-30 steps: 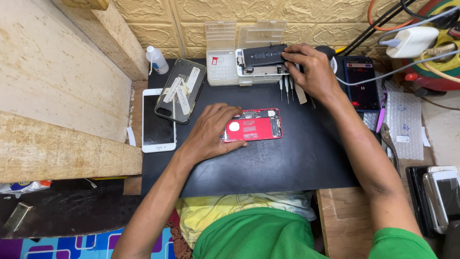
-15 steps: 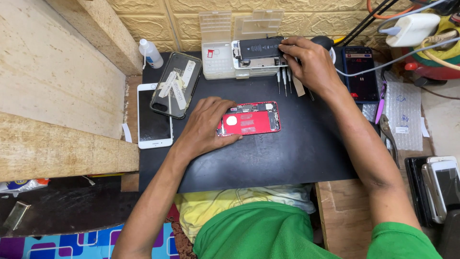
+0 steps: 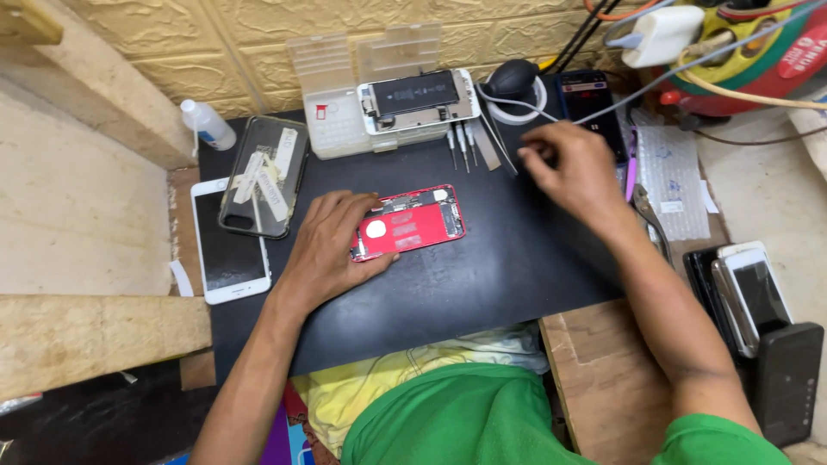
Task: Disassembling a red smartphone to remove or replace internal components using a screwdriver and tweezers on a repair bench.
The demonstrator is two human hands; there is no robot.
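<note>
A red opened phone body (image 3: 413, 226) lies on the black work mat (image 3: 482, 284). My left hand (image 3: 327, 245) rests on its left end, fingers curled over the edge and holding it down. My right hand (image 3: 573, 172) hovers over the mat's far right part, fingers drawn together and blurred; I cannot make out anything in them. It is just right of several small screwdrivers (image 3: 461, 142) and a thin metal tool (image 3: 500, 145) lying on the mat. Behind those, an opened phone with its black battery showing (image 3: 419, 99) sits on a clear parts tray (image 3: 340, 129).
A white phone (image 3: 228, 250) and a taped black screen (image 3: 263, 176) lie at the left, with a small bottle (image 3: 207, 125) behind. A dark phone (image 3: 590, 103), cables and a white charger (image 3: 659, 34) crowd the back right. Stacked phones (image 3: 754, 293) and a black box (image 3: 788, 379) sit at right.
My right hand has left the phone on the parts tray and moved right and toward me. The left hand stays on the red phone body.
</note>
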